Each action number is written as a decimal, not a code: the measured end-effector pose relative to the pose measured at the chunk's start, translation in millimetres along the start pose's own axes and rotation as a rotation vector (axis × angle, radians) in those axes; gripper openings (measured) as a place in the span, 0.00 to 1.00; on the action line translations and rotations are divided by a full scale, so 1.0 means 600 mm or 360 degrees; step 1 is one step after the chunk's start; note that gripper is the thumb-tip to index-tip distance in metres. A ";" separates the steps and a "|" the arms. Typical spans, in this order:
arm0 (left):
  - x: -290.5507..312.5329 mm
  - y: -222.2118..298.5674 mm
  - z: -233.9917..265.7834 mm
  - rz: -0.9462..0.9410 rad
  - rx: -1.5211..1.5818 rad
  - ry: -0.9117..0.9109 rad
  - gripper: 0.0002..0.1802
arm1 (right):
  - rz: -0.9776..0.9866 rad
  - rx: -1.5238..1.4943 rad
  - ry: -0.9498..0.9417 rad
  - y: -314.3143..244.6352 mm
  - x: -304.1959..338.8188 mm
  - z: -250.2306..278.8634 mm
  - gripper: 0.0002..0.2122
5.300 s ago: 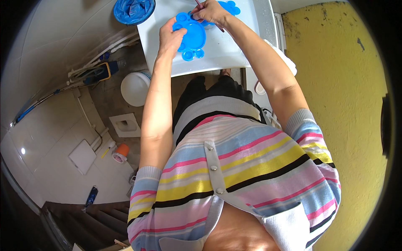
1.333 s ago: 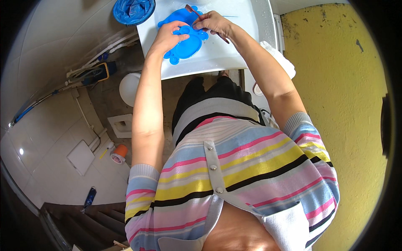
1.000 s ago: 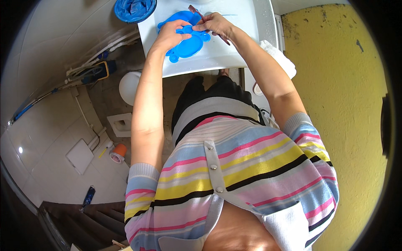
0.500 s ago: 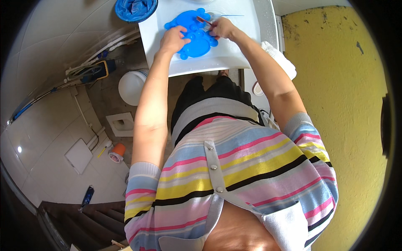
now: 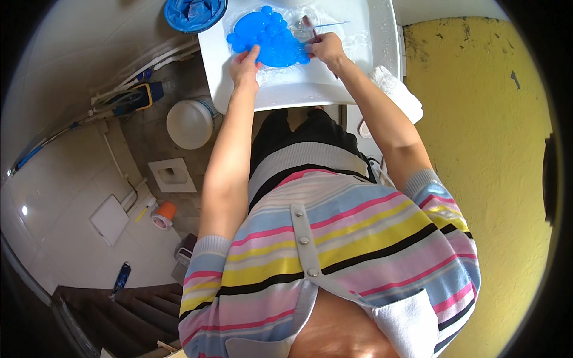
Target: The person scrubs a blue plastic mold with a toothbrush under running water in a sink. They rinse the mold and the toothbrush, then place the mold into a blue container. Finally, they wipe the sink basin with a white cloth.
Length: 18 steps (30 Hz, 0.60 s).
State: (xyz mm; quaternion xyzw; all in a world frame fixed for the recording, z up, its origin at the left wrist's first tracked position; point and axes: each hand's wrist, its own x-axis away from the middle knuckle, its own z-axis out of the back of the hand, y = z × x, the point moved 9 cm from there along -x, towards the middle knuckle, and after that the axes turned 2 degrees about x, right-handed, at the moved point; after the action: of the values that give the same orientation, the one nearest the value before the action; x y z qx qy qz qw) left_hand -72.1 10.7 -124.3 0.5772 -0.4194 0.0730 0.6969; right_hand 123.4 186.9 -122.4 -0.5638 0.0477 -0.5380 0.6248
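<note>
A bright blue, flexible-looking mat (image 5: 277, 46) with large rounded panels and small round lobes lies in the white sink (image 5: 310, 92), in shallow rippling water. My left hand (image 5: 243, 68) grips its near left edge, with the fingers partly hidden against the blue. At the mat's right edge, my right hand (image 5: 327, 50) pinches a corner while also holding a slim brush (image 5: 308, 24). The brush's reddish head points away from me and its handle passes under the palm. A thin blue strand (image 5: 333, 24) lies in the water beyond the right hand.
A blue-lined bin (image 5: 194, 13) stands left of the sink. A white bucket (image 5: 190, 124) is on the floor below it. Right of the sink, a white towel (image 5: 399, 98) hangs by my forearm, near a yellow surface (image 5: 477, 149). Pipes (image 5: 143, 71) run along the left wall.
The blue mat has shifted a little away from me and up-left. The brush has swung from lying across the mat to pointing away. Water now ripples in the sink.
</note>
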 end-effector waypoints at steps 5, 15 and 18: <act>0.087 0.001 -0.072 0.0130 0.0610 -0.0247 0.34 | -0.0368 -0.0678 -0.0255 -0.038 0.067 -0.028 0.04; 0.108 0.086 -0.104 -0.0408 0.0096 -0.0266 0.13 | -0.0477 -0.0885 -0.0479 -0.055 0.072 -0.053 0.06; 0.107 0.100 -0.099 -0.0428 0.0134 -0.0286 0.13 | -0.0297 -0.1014 -0.0542 -0.080 0.071 -0.052 0.07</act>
State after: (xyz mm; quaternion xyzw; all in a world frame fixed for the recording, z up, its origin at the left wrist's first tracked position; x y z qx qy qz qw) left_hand -36.7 57.1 -35.6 0.6609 -0.3957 -0.0555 0.6353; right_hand 90.8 146.0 -74.1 -0.8134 0.0565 -0.4493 0.3651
